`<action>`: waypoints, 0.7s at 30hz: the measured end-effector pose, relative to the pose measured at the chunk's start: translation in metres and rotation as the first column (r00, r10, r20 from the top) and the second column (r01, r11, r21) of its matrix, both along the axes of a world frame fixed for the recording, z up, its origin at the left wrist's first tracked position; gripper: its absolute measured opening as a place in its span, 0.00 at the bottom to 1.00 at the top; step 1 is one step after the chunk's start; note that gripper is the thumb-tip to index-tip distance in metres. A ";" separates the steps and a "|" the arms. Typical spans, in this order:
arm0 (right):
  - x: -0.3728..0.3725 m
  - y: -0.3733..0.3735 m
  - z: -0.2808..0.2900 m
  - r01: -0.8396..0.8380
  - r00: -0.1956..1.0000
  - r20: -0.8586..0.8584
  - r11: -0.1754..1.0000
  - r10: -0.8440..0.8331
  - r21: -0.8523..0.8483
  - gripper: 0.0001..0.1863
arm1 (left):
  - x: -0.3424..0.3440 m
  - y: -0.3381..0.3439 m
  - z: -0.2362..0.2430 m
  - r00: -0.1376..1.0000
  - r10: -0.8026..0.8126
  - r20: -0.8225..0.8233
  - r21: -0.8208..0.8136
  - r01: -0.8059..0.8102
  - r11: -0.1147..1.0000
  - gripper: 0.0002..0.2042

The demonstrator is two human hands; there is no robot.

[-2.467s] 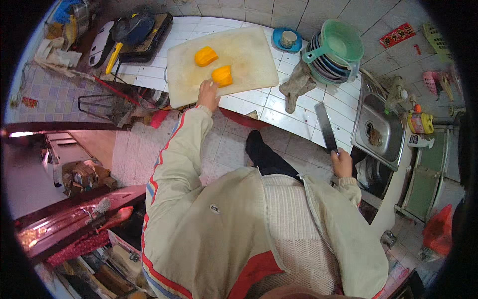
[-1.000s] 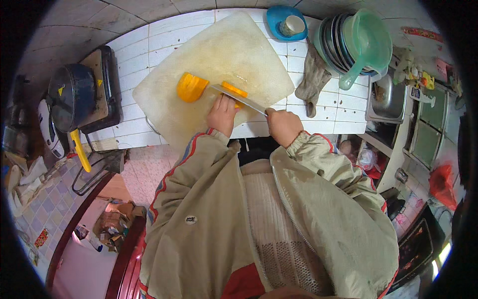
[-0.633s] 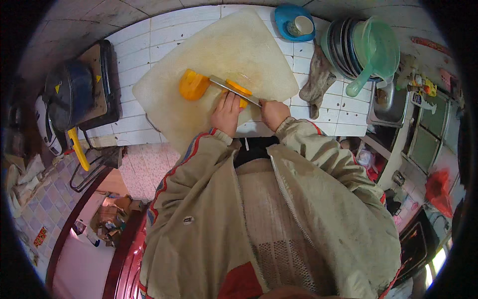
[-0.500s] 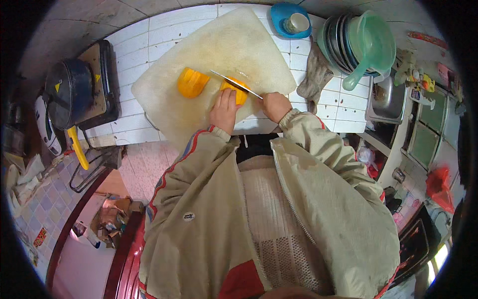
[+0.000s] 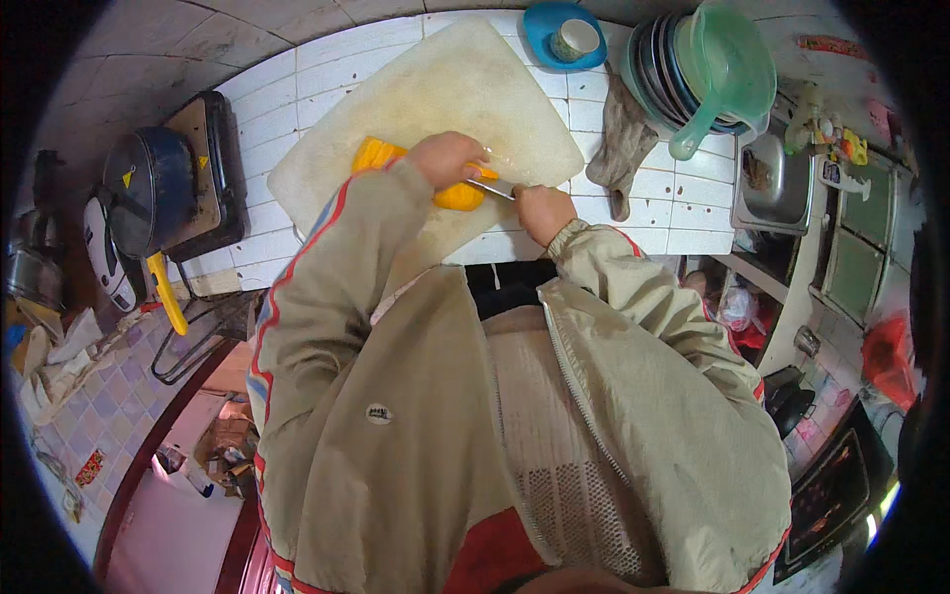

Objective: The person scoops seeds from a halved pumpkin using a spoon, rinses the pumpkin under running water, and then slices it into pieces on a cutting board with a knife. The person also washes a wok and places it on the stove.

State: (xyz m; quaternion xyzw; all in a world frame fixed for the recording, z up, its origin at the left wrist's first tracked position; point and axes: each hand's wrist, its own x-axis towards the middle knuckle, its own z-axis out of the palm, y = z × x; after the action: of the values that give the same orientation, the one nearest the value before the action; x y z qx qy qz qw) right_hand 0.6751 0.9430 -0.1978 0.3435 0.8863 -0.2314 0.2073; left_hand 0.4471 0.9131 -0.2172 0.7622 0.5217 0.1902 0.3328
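My right hand (image 5: 539, 210) grips a knife (image 5: 495, 186), whose blade lies across an orange squash piece (image 5: 455, 198) on a pale cutting board (image 5: 495, 84). My left hand (image 5: 445, 158) is over the blade's far end, fingers curled down and thumb close to the blade; what exactly they hold is hidden. A second orange piece (image 5: 373, 151) lies left of it, partly behind my left hand and sleeve.
A dark pot (image 5: 143, 188) with yellow handle sits on a flat cooker (image 5: 208, 139) at left. To the right are a blue dish (image 5: 544, 45) with a cup (image 5: 574, 40), a grey rag (image 5: 618, 139), stacked green bowls (image 5: 732, 59) and a steel sink (image 5: 767, 198).
My left hand has moved forward from the near side of the squash piece to above the blade, and my left sleeve now covers more board. My right hand still holds the knife.
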 end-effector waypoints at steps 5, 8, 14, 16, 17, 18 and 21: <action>0.002 -0.001 0.003 -0.003 0.999 -0.037 0.999 0.005 0.036 0.09 | -0.004 0.047 0.000 0.956 -0.220 -0.193 -0.361 0.139 0.922 0.05; 0.005 0.000 -0.003 0.008 0.999 -0.054 0.999 -0.007 0.037 0.09 | -0.008 0.053 0.004 0.921 -0.258 -0.290 -0.377 0.138 0.916 0.04; 0.002 0.002 -0.002 -0.018 0.998 -0.065 1.000 0.020 0.018 0.08 | -0.004 0.041 -0.020 0.974 -0.225 0.033 -0.306 0.224 0.925 0.07; 0.000 0.004 0.006 -0.023 0.998 -0.059 1.000 0.023 0.011 0.09 | -0.003 0.043 -0.016 0.973 -0.212 -0.087 -0.425 0.156 0.891 0.08; 0.000 0.004 0.009 -0.027 0.998 -0.054 1.000 0.027 0.007 0.09 | -0.002 0.043 -0.009 0.967 -0.208 -0.145 -0.480 0.115 0.870 0.08; 0.002 0.004 0.009 -0.029 0.997 -0.067 0.999 0.030 0.024 0.08 | -0.003 0.044 -0.003 0.967 -0.204 -0.151 -0.472 0.111 0.875 0.09; 0.010 0.002 0.013 -0.031 0.995 -0.096 0.998 0.037 0.058 0.07 | -0.016 0.033 0.006 0.989 -0.074 -0.129 -0.241 0.042 0.970 0.10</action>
State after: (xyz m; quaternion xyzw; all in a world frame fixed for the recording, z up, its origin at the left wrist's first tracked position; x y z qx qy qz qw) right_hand 0.6851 0.9453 -0.1843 0.3224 0.9072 -0.2192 0.1581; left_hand 0.4309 0.9458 -0.2116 0.7432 0.5396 0.0640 0.3903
